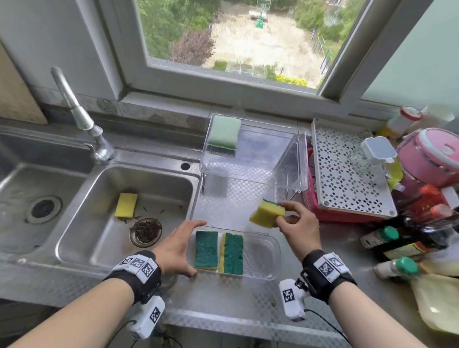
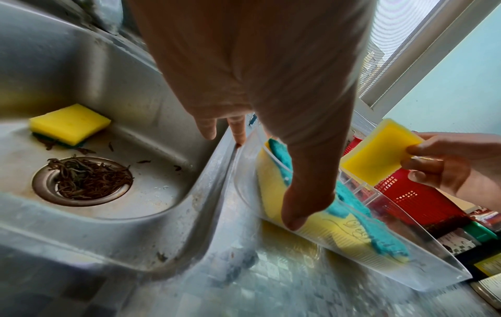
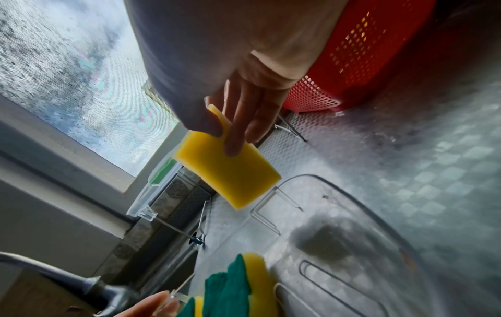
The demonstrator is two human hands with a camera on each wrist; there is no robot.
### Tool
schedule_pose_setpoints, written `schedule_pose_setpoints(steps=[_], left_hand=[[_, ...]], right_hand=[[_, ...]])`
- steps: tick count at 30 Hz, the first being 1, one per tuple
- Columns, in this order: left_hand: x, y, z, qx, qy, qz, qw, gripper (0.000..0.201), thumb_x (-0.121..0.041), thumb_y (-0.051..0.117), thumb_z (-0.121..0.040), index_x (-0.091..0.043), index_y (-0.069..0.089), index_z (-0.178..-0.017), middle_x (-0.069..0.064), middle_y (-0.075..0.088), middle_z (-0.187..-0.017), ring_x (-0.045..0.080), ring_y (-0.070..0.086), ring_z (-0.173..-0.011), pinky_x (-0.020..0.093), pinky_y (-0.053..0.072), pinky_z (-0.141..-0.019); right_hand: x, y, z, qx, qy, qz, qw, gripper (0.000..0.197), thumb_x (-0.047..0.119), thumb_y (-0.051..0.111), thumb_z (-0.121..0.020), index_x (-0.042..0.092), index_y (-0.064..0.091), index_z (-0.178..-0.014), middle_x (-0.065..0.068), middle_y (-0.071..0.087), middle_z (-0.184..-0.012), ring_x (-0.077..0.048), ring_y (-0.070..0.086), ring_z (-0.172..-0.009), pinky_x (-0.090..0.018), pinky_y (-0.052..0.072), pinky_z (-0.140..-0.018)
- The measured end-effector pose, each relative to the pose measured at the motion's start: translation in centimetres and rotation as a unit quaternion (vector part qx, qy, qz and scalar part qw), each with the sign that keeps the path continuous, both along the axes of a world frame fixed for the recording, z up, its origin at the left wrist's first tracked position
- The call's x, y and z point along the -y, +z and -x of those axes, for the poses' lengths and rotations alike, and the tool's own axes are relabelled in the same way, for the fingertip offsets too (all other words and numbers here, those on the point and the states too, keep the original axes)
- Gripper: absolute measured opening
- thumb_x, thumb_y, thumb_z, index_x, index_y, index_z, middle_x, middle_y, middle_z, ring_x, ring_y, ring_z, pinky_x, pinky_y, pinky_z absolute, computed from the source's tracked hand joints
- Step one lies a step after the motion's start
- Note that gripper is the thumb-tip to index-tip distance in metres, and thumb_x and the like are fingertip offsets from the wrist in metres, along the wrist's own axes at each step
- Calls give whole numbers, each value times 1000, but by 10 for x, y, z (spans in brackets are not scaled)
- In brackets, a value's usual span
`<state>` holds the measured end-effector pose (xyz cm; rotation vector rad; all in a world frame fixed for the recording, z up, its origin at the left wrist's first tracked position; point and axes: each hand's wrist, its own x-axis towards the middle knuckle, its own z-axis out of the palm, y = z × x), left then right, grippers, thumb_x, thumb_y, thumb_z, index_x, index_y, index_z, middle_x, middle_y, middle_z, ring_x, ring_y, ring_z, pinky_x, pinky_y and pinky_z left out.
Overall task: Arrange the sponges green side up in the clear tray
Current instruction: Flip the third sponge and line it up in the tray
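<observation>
The clear tray [image 1: 262,249] lies on the steel counter by the sink, with two sponges [image 1: 206,249] [image 1: 233,253] side by side in its left half, green side up. My left hand [image 1: 194,247] grips the tray's left end, thumb on the near wall [image 2: 406,263] and fingers at the far corner. My right hand [image 1: 280,212] pinches a third sponge [image 1: 267,213] by one end above the tray's far right corner, yellow foam facing me [image 3: 230,173]. Another sponge [image 1: 126,205] lies yellow side up in the sink.
The sink basin [image 1: 73,231] has a strainer full of tea leaves [image 1: 145,231] and a tap [image 1: 79,115] behind it. A raised clear rack [image 1: 251,156] holds a pale green sponge [image 1: 224,132]. A red basket with white perforated lid [image 1: 349,172], bottles [image 1: 404,241] and a pink pot [image 1: 437,155] crowd the right.
</observation>
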<state>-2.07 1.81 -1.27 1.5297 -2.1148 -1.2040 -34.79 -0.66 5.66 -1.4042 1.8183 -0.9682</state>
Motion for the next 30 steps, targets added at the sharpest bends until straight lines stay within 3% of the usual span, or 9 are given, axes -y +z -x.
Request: schedule_pose_setpoints(steps=[3, 7, 10, 13, 15, 20, 26, 30], left_hand=[[1, -3, -2, 0, -2, -2, 1000, 125, -29, 96, -45, -36, 27, -149, -9, 38, -144, 15, 42, -135, 39, 37, -118], [3, -6, -4, 1, -7, 1, 1000, 127, -33, 96, -43, -39, 26, -148, -10, 38, -144, 15, 41, -136, 42, 36, -118], [2, -6, -1, 7, -4, 5, 1000, 127, -35, 96, -42, -42, 25, -148, -9, 38, -145, 16, 41, -137, 42, 36, -119], [1, -7, -1, 21, -1, 19, 1000, 126, -41, 92, -39, -49, 22, -143, -8, 40, -147, 17, 40, -138, 43, 35, -119], [1, -7, -1, 28, -1, 19, 999, 126, -41, 92, -39, -44, 25, -146, -8, 40, -147, 18, 39, -138, 43, 34, -118], [2, -6, 0, 34, -3, 20, 999, 127, -40, 94, -39, -35, 28, -148, -6, 40, -147, 19, 40, -137, 42, 34, -118], [2, -5, 2, 39, -2, 20, 999, 128, -37, 96, -41, -35, 28, -149, -6, 40, -147, 20, 39, -137, 42, 33, -118], [2, -4, 1, 43, -1, 15, 999, 129, -38, 97, -41, -35, 27, -149, -5, 40, -148, 20, 39, -136, 44, 34, -117]], right_hand=[[-27, 7, 2, -9, 30, 45, 998, 38, -1, 72, -76, 27, 69, -101, 7, 72, -99, -6, 73, -79, -31, 62, -78], [-67, -2, 6, -32, 107, 128, 986, 40, -12, 70, -71, 13, 71, -102, 3, 64, -110, -9, 69, -98, -24, 60, -84], [-94, -12, 12, -57, 131, 152, 978, 39, -12, 71, -68, 14, 70, -98, 5, 61, -111, -13, 66, -104, -27, 59, -85], [-116, -24, 12, -83, 148, 152, 974, 38, -8, 73, -66, 17, 69, -95, 5, 60, -109, -11, 64, -106, -35, 58, -85], [-125, -30, 11, -90, 148, 144, 974, 37, -6, 73, -66, 18, 69, -93, 6, 60, -109, -9, 63, -106, -36, 58, -85], [-122, -33, 15, -104, 147, 128, 975, 33, -3, 76, -70, 17, 69, -95, 8, 58, -109, -9, 63, -105, -33, 58, -86], [-119, -36, 5, -110, 179, 118, 971, 26, -3, 75, -74, 13, 70, -94, 5, 57, -105, -3, 63, -99, -25, 58, -84], [-112, -42, -1, -127, 176, 106, 970, 26, -1, 74, -75, 15, 69, -95, 7, 57, -104, -5, 62, -97, -25, 57, -85]])
